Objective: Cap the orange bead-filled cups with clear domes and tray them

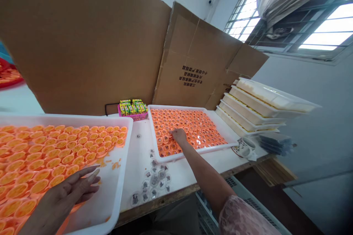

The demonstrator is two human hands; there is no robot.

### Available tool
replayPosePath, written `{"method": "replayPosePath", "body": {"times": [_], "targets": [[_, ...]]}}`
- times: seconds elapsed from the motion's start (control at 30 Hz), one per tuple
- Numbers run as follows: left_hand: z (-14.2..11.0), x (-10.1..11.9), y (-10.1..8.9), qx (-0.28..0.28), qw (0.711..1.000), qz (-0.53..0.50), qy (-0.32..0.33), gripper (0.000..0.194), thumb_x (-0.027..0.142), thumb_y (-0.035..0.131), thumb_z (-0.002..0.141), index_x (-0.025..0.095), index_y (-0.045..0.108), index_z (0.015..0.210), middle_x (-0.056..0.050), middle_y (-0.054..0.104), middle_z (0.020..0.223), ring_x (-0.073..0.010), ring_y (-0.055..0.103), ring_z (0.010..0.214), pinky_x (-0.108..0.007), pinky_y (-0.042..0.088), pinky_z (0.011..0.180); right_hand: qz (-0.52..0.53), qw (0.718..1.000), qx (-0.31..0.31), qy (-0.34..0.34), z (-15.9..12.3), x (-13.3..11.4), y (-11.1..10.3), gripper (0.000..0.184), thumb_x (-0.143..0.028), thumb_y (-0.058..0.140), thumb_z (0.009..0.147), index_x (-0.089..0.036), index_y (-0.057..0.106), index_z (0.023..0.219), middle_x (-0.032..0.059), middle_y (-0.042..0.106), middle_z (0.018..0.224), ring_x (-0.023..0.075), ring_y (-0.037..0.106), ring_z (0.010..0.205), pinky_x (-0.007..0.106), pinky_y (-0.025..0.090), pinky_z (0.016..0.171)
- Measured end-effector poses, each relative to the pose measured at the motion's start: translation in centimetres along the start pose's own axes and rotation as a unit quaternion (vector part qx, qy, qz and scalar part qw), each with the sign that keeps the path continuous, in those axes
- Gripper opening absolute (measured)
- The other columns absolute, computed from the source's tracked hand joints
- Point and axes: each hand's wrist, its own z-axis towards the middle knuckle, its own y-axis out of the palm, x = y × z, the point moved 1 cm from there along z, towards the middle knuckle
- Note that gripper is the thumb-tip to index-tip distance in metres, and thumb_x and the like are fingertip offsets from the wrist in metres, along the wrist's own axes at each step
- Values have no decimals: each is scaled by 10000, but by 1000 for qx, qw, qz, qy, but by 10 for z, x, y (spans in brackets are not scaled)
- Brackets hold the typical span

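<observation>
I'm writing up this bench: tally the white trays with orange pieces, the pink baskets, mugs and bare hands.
White trays with orange pieces: 2
Pink basket: 1
Mug: 1
Bare hands, left hand and right hand: 2
Total: 6

Reads, in dark Chinese print upside down on the far cardboard panel (200, 57): 专业生产糖果玩具, 内有玻璃制品, 小心轻放 严禁踩踏. Opens with a shorter line beginning 三, otherwise unclear. Carries more print farther right on the same cardboard, too small to read. Cannot be made out on the small yellow-green boxes (134, 108), far and left of the panel.
</observation>
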Motion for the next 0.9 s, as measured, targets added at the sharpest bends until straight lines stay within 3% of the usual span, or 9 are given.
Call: {"method": "replayPosePath", "body": {"times": [0.1, 0.2, 0.3, 0.43, 0.57, 0.67, 0.77, 0.9], "targets": [[1, 1, -1, -20, 999, -11, -27, 621, 597, 680, 627, 221, 587, 1113, -78, 715, 953, -241, 661, 913, -228, 562, 698, 0, 1000, 20, -3, -5, -2, -5, 363, -400, 596, 813, -145, 602, 554, 58, 661, 692, 158, 623, 645, 218, 413, 549], [-2, 4, 1, -12, 999, -22, -24, 608, 577, 687, 635, 214, 587, 1111, -84, 712, 960, -238, 667, 888, -236, 560, 698, -5, 997, 72, -30, -18, -13, -11, 281, -372, 532, 852, -131, 663, 791, 109, 663, 823, 200, 624, 753, 243, 421, 613], [-6, 7, 4, 26, 999, -34, 19, 549, 549, 683, 657, 191, 608, 1066, -88, 713, 913, -228, 678, 821, -237, 556, 669, 6, 988, 106, -110, -35, -38, -13, 308, -338, 431, 905, -124, 610, 1036, 140, 619, 1032, 198, 600, 869, 265, 428, 728], [-5, 8, 3, 71, 993, -84, 38, 530, 520, 719, 631, 172, 611, 1016, -90, 707, 896, -234, 677, 803, -273, 557, 691, 26, 964, 47, -261, -53, -92, -4, 257, -328, 429, 912, -182, 622, 999, 51, 651, 952, 144, 604, 816, 228, 432, 759], [-3, 8, -2, 115, 981, -147, 60, 532, 504, 725, 631, 169, 593, 1023, -89, 701, 905, -239, 675, 793, -346, 548, 754, 12, 932, -8, -363, -68, -152, 9, 316, -266, 313, 953, -176, 564, 1123, 55, 645, 1045, 134, 596, 898, 226, 429, 776], [-4, 10, -2, 131, 976, -155, 74, 494, 488, 707, 657, 162, 592, 1010, -93, 698, 898, -237, 673, 785, -369, 536, 769, -43, 897, -73, -433, -77, -187, 21, 230, -257, 450, 897, -214, 608, 1057, 31, 662, 1035, 149, 594, 911, 231, 423, 747], [-6, 13, -1, 126, 977, -158, 74, 463, 481, 694, 669, 150, 594, 976, -98, 697, 881, -233, 669, 769, -362, 536, 743, -131, 866, -131, -465, -80, -209, 35, 188, -255, 662, 738, -197, 665, 917, 62, 690, 927, 214, 594, 900, 279, 412, 731], [-7, 13, -2, 114, 978, -162, 71, 430, 467, 673, 690, 143, 595, 962, -101, 696, 890, -227, 667, 765, -343, 533, 719, -231, 841, -162, -461, -78, -220, 47, 255, -303, 764, 635, -155, 676, 822, 117, 689, 900, 287, 573, 939, 377, 373, 805]]}}
